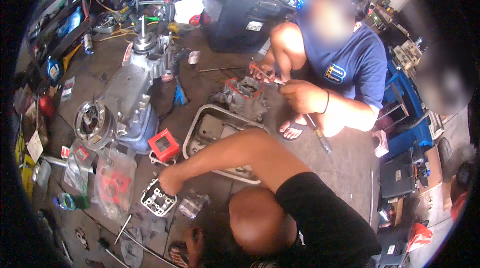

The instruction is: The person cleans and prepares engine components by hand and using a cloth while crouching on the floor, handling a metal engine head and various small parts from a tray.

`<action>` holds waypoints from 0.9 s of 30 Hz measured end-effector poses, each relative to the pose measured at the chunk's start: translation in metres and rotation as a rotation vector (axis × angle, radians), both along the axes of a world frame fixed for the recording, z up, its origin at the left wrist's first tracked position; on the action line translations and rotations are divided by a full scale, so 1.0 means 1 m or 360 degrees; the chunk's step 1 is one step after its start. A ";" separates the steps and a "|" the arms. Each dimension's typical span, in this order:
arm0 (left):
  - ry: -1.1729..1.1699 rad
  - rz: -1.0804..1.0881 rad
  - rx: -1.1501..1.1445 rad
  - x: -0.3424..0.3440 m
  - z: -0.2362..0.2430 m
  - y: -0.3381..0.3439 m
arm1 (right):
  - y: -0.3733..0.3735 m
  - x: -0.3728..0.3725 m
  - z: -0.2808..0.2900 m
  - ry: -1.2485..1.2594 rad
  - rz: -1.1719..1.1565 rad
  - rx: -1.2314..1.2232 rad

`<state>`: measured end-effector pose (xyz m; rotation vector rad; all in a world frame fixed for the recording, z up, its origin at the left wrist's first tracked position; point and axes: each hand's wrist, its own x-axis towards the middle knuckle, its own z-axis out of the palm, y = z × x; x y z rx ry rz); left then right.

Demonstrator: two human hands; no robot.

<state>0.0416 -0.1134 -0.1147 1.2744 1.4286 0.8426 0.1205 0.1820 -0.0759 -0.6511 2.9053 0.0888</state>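
My right hand [170, 180] reaches across from the lower right under a black sleeve. Its fingers are bent down, closed on the upper edge of a dark engine cover [159, 199] with a pale rim and several openings. The fingertips are partly hidden by the hand. Just above lies a red square frame [164, 146], and a small clear plastic bag [194, 206] is close by on the right. Under my forearm stands a pale metal tray [190, 135], partly covered by the arm. My left hand is out of view.
A co-worker in a blue shirt [345, 63] squats opposite, holding tools over an engine block [245, 98] with a red-edged top. A large engine case [127, 83] stands at left. A black bin [235, 23] is behind; rods [122, 229] and plastic bags [114, 183] lie near left.
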 end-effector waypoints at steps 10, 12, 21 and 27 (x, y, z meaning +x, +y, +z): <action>0.0031 -0.0124 -0.0076 -0.013 0.010 -0.008 | 0.004 0.038 0.028 -0.0232 -0.0754 -0.0376; -0.0021 -0.0041 -0.0151 -0.018 0.008 -0.014 | -0.005 0.044 0.035 0.0122 -0.1205 -0.0766; -0.0087 -0.0087 0.0152 0.004 -0.026 -0.020 | -0.044 0.023 0.023 0.0101 -0.1686 -0.0917; -0.0118 -0.0164 -0.0017 -0.001 -0.009 -0.010 | -0.043 0.006 0.018 -0.0186 -0.1769 -0.0607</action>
